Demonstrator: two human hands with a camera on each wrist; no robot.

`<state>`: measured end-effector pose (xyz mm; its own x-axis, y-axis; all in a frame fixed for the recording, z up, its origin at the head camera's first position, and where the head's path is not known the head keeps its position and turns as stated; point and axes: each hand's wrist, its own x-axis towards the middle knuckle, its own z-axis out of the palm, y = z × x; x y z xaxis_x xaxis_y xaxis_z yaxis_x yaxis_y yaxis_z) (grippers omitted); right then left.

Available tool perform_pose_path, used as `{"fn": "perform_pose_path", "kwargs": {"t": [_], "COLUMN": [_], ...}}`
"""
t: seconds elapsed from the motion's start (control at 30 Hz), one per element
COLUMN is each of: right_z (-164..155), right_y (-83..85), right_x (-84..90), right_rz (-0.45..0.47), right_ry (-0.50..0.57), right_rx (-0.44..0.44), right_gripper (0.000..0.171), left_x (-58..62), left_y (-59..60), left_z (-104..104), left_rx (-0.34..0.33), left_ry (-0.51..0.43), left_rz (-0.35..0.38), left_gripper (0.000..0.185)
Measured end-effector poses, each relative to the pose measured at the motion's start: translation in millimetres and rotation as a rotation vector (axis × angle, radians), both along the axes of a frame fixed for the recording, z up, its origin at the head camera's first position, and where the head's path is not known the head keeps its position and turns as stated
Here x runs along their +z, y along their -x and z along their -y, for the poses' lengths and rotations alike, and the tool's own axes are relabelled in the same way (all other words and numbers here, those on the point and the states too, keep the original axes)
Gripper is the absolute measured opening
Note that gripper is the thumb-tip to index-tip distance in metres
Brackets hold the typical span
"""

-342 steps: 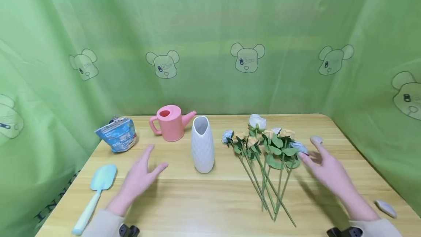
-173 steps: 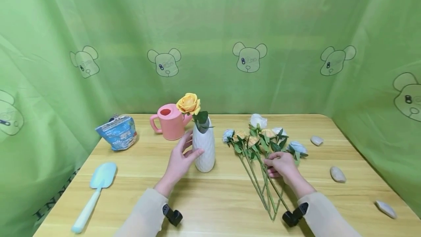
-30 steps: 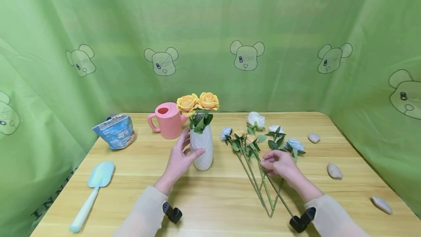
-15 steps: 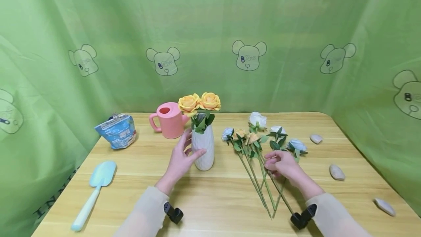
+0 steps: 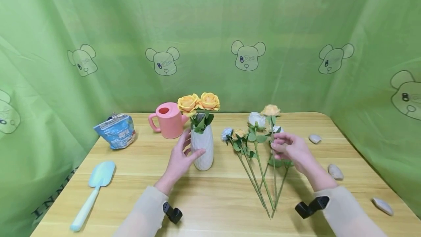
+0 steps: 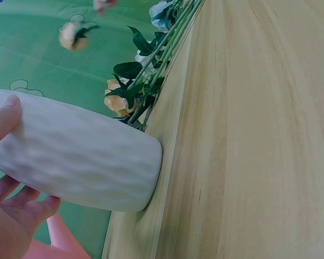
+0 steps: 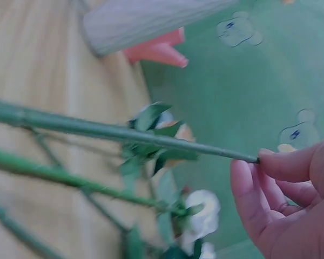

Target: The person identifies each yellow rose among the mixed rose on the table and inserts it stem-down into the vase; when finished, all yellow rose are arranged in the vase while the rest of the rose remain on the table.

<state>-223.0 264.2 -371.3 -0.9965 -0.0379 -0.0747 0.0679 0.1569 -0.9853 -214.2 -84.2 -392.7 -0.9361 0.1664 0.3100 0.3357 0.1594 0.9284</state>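
Your right hand (image 5: 289, 148) pinches the stem of an orange rose (image 5: 270, 110) between thumb and fingertips, holding it nearly upright with its bloom above the hand and the lower end of the stem down among the stems on the table (image 5: 217, 200); the right wrist view shows the green stem running out from under your thumb and fingers (image 7: 248, 189); just left of the hand, the loose flowers (image 5: 245, 138) lie on the table, blue, white and orange heads pointing away from you, stems crossing toward the near edge.

Your left hand (image 5: 180, 158) grips the white vase (image 5: 202, 148), thumb on its front and fingers round its left side; the vase stands upright on the table, and two orange roses (image 5: 198, 102) stand in it; the left wrist view shows your thumb lying on the ribbed wall.

Behind the vase stands a pink watering can (image 5: 167, 120); further left lie a blue bag (image 5: 115, 131) and a pale blue shovel (image 5: 93, 189); three stones (image 5: 335, 171) lie well apart near the right edge; a green curtain (image 5: 210, 28) with bear prints surrounds the table.
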Motion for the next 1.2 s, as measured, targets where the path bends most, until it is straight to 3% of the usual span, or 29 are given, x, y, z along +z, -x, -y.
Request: {"fn": "perform_pose_path", "kwargs": {"t": [0.33, 0.87, 1.2], "right_z": [27, 83, 111], "right_y": [12.7, 50.8, 61.4], "right_x": [50.3, 102.3, 139.5], "right_rz": [-0.134, -0.263, -0.433], "right_ry": [0.175, 0.347, 0.562], "right_rx": [-0.047, -0.161, -0.242], "right_gripper": [0.035, 0.037, 0.034], "left_x": [1.8, 0.9, -0.7], "left_y": [-0.9, -0.9, 1.2], "left_z": [1, 0, 0], "left_rx": [0.002, 0.0, -0.008], "left_ry": [0.0, -0.015, -0.024], "left_rz": [-0.004, 0.009, -0.011], "left_gripper": [0.072, 0.071, 0.069]}}
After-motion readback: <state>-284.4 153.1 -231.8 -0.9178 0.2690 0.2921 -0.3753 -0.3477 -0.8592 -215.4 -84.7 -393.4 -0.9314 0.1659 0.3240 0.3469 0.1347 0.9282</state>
